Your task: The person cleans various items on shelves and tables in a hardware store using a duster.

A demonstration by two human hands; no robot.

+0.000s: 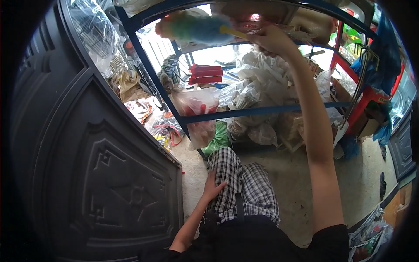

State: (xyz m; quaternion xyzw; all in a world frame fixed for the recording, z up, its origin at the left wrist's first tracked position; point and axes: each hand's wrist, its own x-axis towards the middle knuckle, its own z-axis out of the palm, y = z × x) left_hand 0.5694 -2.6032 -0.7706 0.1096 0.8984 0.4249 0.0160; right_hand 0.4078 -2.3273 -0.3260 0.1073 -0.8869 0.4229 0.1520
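A fluffy duster in blue, green and orange is raised at the top of the head view, in front of the upper part of a blue metal shelf. My right hand is closed round its yellow handle, with the arm stretched up and forward. The duster's head points left and looks slightly blurred. Low on the left, my left hand rests on the thigh of my checked trousers, its fingers spread and holding nothing.
White plastic bags fill the middle shelf, beside red boxes. A green bag lies low by the shelf's left post. A dark panelled door stands at the left. Bags and a red frame are at the right.
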